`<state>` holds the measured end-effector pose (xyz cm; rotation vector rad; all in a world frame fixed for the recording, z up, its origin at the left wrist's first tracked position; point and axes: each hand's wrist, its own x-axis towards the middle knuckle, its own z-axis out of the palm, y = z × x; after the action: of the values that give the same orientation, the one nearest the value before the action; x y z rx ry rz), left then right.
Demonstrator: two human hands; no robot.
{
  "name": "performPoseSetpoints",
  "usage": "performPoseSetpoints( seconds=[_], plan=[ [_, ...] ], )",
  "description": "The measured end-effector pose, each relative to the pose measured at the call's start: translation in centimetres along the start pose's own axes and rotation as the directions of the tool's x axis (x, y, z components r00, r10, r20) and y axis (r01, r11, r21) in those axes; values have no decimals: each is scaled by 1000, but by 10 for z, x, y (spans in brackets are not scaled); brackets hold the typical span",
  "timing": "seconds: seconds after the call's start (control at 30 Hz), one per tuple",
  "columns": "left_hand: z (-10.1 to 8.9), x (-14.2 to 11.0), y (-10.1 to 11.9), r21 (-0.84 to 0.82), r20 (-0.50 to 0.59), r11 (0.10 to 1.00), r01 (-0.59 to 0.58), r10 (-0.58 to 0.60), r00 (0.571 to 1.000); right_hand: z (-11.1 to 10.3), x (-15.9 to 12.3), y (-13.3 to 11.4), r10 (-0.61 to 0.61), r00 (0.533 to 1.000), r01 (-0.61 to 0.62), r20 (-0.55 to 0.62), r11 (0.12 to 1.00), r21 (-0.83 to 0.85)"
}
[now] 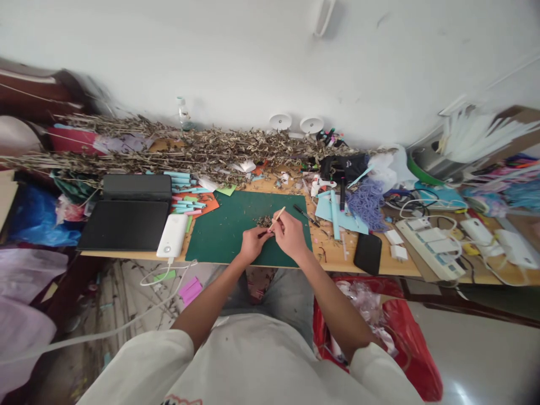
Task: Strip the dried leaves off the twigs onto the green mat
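Holds a thin, pale stick (277,215) in the right hand (289,233), with the fingers almost closed in a pinch and the top end of the stick poking up, tilted to the right. Has the left hand (252,243) curled and mostly closed, with its fingertips right by the low end of the stick; cannot tell about any tiny thing pinched there. Has both hands and the stick over the near part of a green mat (215,225), with a little heap of dry brown bits (264,220) just behind. Has a black pen (306,215) lying across the right edge of the mat. Farther right, has a light blue paper roll (334,216), a tangle of purple yarn (366,202) and a black phone (368,254) on the wooden table (335,256). On the left, has light blue rolls (180,181), orange paper (210,203), a white box (171,233) and a black case (126,225). At the back, has a long pile of brown stems (236,145) in front of the wall (236,67), with 2 white, round things (280,122) behind it.
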<state>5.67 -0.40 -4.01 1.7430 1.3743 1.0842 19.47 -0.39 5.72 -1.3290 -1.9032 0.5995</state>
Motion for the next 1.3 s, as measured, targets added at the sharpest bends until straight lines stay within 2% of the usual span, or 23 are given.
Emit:
performPoseSetpoints(
  seconds=[0.23,0.67,1.1,1.23,1.3],
  plan=[
    [0,1,1,-19,2,999,27,-27,1000,5,-1,5,50,998,-48,-49,998,43],
    [0,1,-1,-29,-7,1000,-5,5,1000,0,4,0,4,1000,-3,7,1000,-16],
    [0,1,1,-33,-16,999,15,-16,1000,1,-3,6,14,999,-15,-42,1000,-15],
    [0,0,3,-29,-10,999,16,-17,1000,-4,-2,0,10,999,-8,-35,998,61],
    [0,0,5,-62,-25,997,36,-38,999,-17,0,-1,53,991,-36,-122,990,136]
  ],
)
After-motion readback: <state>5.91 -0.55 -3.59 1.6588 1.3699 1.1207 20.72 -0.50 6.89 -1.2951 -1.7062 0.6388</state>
